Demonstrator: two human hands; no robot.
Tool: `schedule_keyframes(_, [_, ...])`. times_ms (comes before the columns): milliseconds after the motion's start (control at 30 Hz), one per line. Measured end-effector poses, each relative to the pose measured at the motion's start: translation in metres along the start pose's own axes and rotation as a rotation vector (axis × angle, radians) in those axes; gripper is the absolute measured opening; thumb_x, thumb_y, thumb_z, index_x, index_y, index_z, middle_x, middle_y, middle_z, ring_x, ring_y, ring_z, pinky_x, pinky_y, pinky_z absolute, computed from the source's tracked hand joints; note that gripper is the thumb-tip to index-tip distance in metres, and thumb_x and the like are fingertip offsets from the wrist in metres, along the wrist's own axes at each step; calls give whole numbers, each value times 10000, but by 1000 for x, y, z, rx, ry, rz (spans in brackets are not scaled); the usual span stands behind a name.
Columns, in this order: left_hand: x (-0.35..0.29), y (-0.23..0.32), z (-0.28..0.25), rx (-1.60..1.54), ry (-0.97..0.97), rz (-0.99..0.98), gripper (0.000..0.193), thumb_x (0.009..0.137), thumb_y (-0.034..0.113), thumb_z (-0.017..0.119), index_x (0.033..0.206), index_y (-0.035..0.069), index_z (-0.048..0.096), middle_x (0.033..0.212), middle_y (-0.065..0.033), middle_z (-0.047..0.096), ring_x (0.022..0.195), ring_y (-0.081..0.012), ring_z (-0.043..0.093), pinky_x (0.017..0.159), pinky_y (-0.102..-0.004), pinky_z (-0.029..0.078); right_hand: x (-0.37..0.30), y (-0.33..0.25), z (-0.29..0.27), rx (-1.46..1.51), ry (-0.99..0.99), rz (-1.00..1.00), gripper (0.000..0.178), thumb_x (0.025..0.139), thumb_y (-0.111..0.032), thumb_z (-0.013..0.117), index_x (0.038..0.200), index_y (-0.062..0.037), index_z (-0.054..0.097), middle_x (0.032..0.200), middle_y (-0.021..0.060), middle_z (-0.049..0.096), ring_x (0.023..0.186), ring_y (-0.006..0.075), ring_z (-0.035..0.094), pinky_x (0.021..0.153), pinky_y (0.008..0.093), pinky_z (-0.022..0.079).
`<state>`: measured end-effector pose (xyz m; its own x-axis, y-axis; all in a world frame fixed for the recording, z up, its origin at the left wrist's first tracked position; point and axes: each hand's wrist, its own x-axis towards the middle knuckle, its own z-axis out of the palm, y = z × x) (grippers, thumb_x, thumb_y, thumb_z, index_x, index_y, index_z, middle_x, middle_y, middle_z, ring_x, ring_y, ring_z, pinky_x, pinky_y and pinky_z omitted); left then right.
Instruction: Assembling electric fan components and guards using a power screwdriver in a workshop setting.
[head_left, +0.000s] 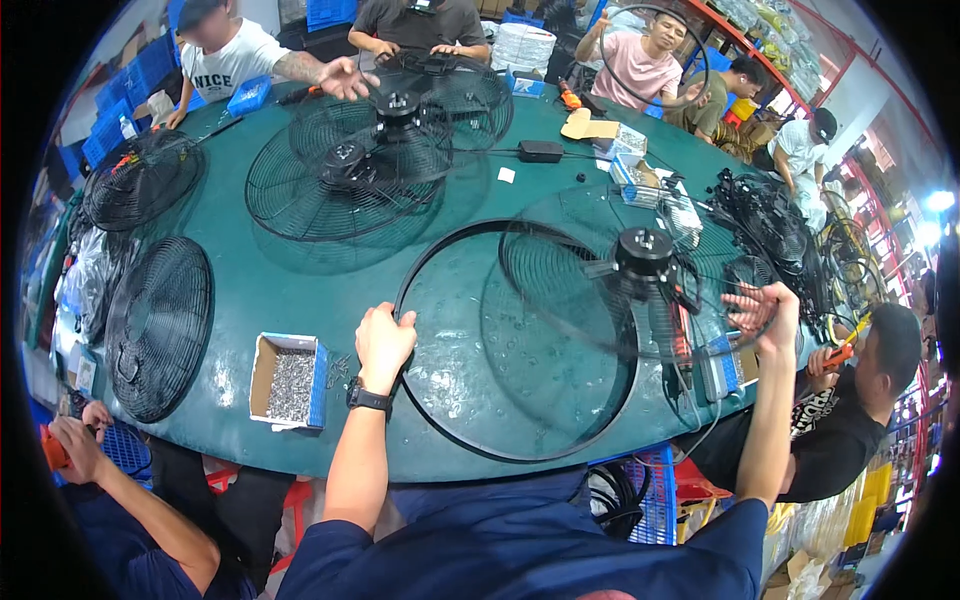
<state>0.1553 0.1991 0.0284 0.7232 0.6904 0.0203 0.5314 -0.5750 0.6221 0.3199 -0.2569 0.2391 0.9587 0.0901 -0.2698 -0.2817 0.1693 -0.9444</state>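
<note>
My left hand [385, 345], with a black watch on its wrist, is closed on the left side of a wide black hoop [520, 459] lying on the green table. At the right, my right hand [765, 315] grips the edge of a round wire fan guard [560, 320] with a black motor [645, 252] at its centre. The guard is raised and tilted over the hoop's right part. Its thin wires let the table show through. Left of my left hand stands an open carton of small screws [290, 385], with some loose ones beside it.
Assembled fan guards [345, 165] lie across the table, and more black guards [160, 330] rest at the left. A red-handled power screwdriver [682, 340] and another carton [718, 372] are near my right arm. Black parts [765, 215] are heaped at right. Co-workers surround the table.
</note>
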Motion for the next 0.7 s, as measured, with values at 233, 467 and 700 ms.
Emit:
schedule_keyframes(233, [2, 4, -4, -83, -37, -70, 366, 768, 253, 674, 1010, -18, 636, 982, -229, 636, 941, -374, 613, 825, -427, 479, 131, 38, -12, 267, -11, -236, 248, 749, -197, 462, 809, 38, 515, 891, 230, 625, 711, 325, 621, 660, 412, 555])
schedule_keyframes(467, [4, -9, 0, -113, -28, -55, 346, 764, 236, 673, 994, -22, 642, 964, -220, 647, 948, -361, 614, 826, -415, 478, 269, 86, 24, 620, 29, -298, 377, 699, -84, 499, 1038, 77, 463, 1043, 262, 572, 897, 427, 602, 766, 579, 526])
schedule_keyframes(700, [2, -16, 0, -73, 19, -50, 353, 761, 227, 664, 1010, -22, 647, 896, -216, 661, 901, -358, 634, 795, -406, 489, 287, 105, 60, 681, 143, -272, 429, 840, -205, 589, 1139, 65, 443, 1133, 263, 492, 1014, 431, 533, 848, 583, 495])
